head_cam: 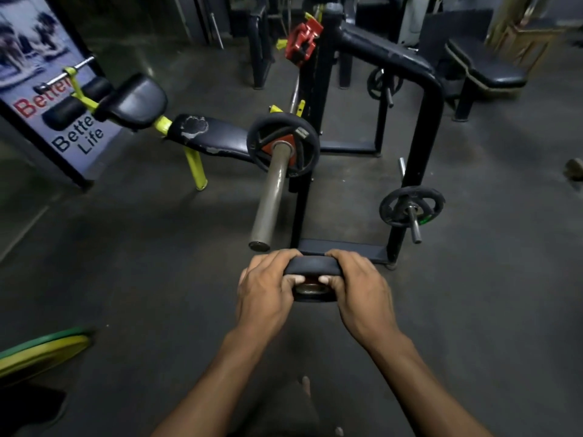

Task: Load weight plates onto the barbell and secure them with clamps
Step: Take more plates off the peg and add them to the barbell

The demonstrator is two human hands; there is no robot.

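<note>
I hold a small black weight plate [313, 266] in front of me, seen nearly edge-on. My left hand [265, 291] grips its left side and my right hand [359, 294] its right side, fingers hooked through its openings. Just beyond and to the left, the grey barbell sleeve [272, 197] points toward me, its end cap close to the held plate. One black plate with a red hub [284, 146] sits far up the sleeve. A red clamp [303, 39] hangs on the black rack upright at the top.
The black rack frame [422, 146] stands to the right, with a small plate [411, 206] on its storage peg. A yellow-framed bench [195, 137] lies left of the barbell. A green and yellow plate [41, 351] lies at lower left. A poster board [47, 99] stands far left.
</note>
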